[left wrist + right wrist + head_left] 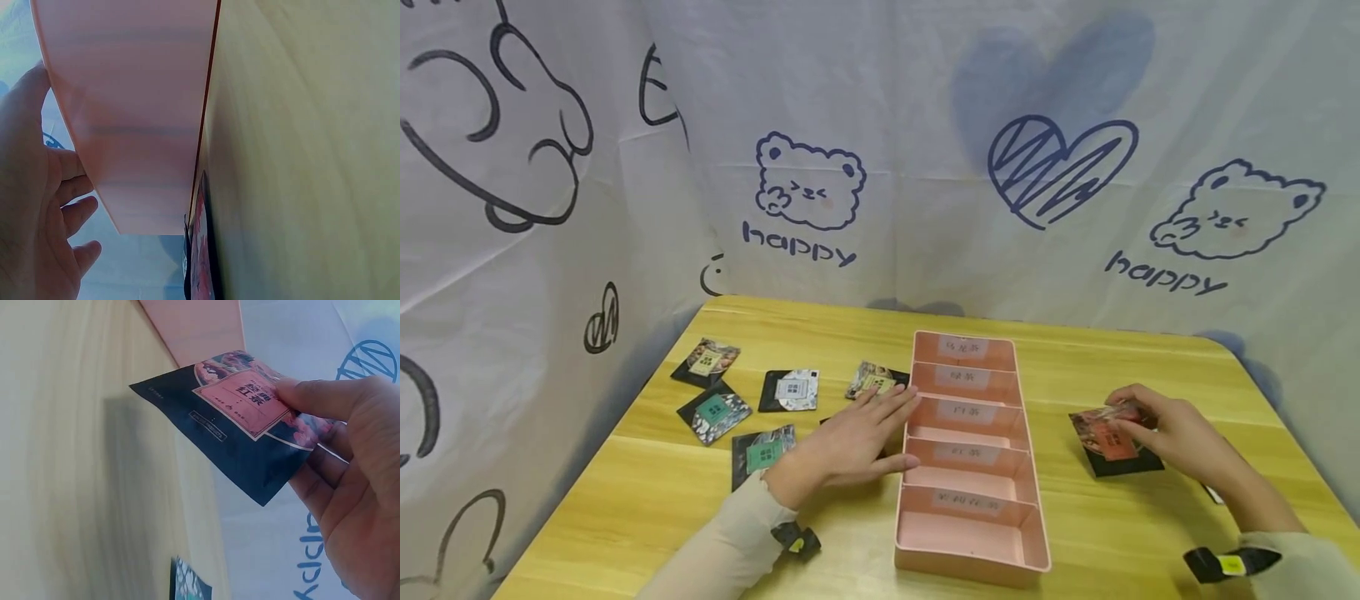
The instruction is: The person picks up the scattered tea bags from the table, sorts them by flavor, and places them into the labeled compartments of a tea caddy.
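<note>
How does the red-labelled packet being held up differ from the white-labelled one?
The red-labelled packet is pinched in the right grip, tilted above the table; the white-labelled packet lies flat on it. The red-labelled packet has reddish artwork, the white-labelled packet pale, grey-white artwork. Both are partly black.

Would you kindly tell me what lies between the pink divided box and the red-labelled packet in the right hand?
In the head view, only bare tabletop shows between the pink divided box and the red-labelled packet.
</note>
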### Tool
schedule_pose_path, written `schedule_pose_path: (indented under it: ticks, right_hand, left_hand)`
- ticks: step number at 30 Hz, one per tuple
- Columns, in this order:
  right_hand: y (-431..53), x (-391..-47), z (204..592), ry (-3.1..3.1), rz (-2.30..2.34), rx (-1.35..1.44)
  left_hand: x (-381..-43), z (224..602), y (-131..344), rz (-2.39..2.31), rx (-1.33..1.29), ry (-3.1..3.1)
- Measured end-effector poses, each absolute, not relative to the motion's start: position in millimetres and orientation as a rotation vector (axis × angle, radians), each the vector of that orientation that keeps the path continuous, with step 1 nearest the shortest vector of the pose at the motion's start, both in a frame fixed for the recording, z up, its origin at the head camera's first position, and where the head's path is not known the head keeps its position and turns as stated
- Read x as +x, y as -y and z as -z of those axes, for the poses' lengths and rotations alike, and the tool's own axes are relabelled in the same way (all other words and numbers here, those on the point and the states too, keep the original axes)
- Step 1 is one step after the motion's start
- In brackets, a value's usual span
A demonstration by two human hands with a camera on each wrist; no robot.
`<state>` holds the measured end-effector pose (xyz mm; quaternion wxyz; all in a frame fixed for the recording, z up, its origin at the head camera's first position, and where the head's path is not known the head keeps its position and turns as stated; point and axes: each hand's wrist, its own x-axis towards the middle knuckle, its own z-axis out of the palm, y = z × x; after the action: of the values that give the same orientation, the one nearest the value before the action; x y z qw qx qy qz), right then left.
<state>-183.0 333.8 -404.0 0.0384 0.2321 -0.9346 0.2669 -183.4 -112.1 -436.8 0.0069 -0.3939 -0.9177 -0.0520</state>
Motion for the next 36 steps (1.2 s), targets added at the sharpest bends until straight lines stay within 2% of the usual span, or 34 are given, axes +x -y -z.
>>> schedule_pose_path:
  ticks: [16,36]
  right_hand:
    - [-315.1,-206.7,397.3,2.775,-1.031,0.678]
    - [-293.8,-220.6,382.2,2.759,-1.032,0.560]
  left_hand:
    - [-183.2,435.1,112.6,0.169,-1.222,2.887]
    - [-183.0,436.5,111.6,0.152,-1.230,2.866]
